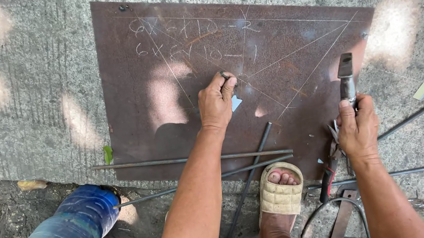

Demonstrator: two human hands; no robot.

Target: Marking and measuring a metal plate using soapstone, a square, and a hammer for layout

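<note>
Marking a rusty steel sheet (176,102) on the concrete floor (24,79)

Left hand (216,103) pinches a small punch (224,75) at the sheet's centre; right hand (358,127), at 4 o'clock, grips a hammer (346,78). Scribed lines are drawn already; no punch mark is visible yet.

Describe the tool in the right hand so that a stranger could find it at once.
Start at the large rusty steel sheet lying on the concrete. At its right edge, the right hand grips a hammer, its dark head raised above the fingers. Unlike the thin rods lying flat nearby, it is short, thick and held upright.
</note>
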